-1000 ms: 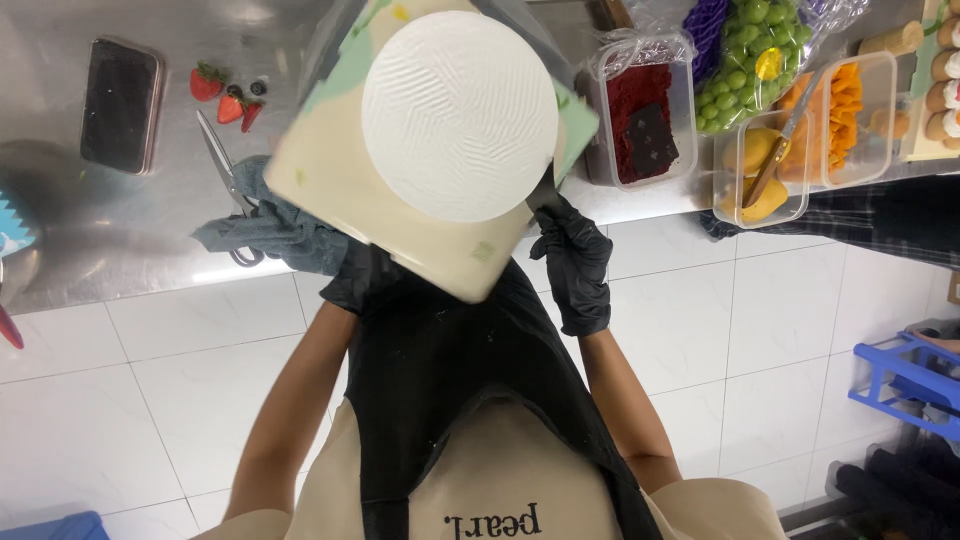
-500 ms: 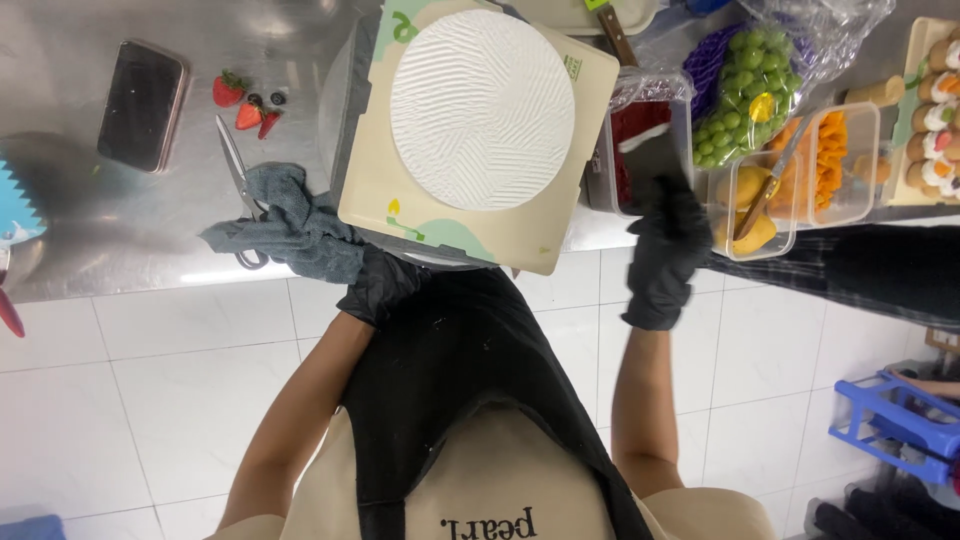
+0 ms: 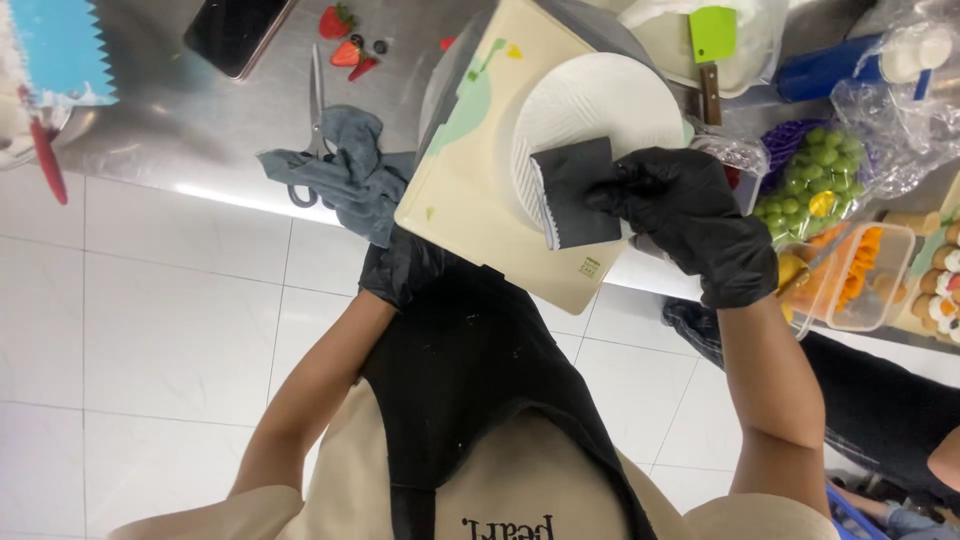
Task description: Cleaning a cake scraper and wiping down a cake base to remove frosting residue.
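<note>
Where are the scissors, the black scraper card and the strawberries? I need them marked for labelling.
scissors (image 3: 316, 95): head view, on the blades.
black scraper card (image 3: 578, 192): head view, on the card's flat face, held in the right hand (image 3: 690, 215).
strawberries (image 3: 340, 20): head view, on the whole berry.

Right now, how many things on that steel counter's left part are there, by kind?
Scissors: 1
Grey cloth: 1
Phone: 1
Strawberry pieces: 3, perhaps more, small bits unclear
Blue toothed scraper: 1
Total: 7

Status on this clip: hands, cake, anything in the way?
Right hand holds dark scraper on white cake. Left hand under board. Grey cloth beside it.
</note>
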